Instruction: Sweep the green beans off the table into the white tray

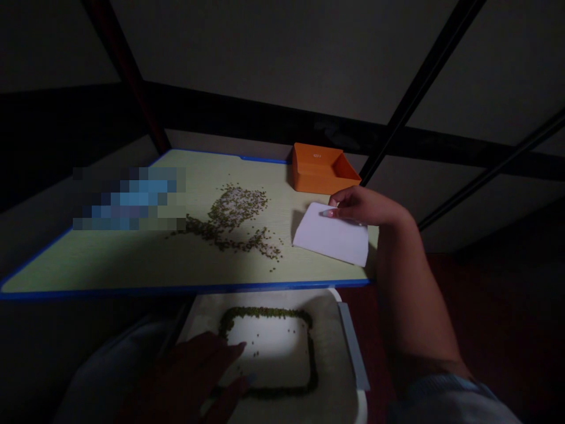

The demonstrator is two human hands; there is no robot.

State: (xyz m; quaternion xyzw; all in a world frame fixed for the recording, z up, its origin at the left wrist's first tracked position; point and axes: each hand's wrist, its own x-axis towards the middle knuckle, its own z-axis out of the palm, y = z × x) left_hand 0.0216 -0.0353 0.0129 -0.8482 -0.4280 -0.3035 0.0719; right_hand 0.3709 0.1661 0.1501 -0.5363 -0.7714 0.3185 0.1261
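My right hand [353, 206] is closed on a white card [333, 237], thumb on its upper face, and holds it over the right part of the pale green, blue-edged table. Left of the card, small green-brown beans or seeds [238, 206] lie scattered in loose patches. Below the table's front edge stands a white plastic tub [329, 353] with more of these grains [265, 311] gathered along the edges of its floor. In deep shadow, my left hand [198, 365] reaches over the tub's left side with fingers apart and nothing visible in them.
An orange open bin [315, 176] stands at the table's back right, just beyond my right hand. A blue pixelated patch covers something at the table's left. Wall panels rise behind the table [88, 265]. A grey handle [353, 347] runs along the tub's right side.
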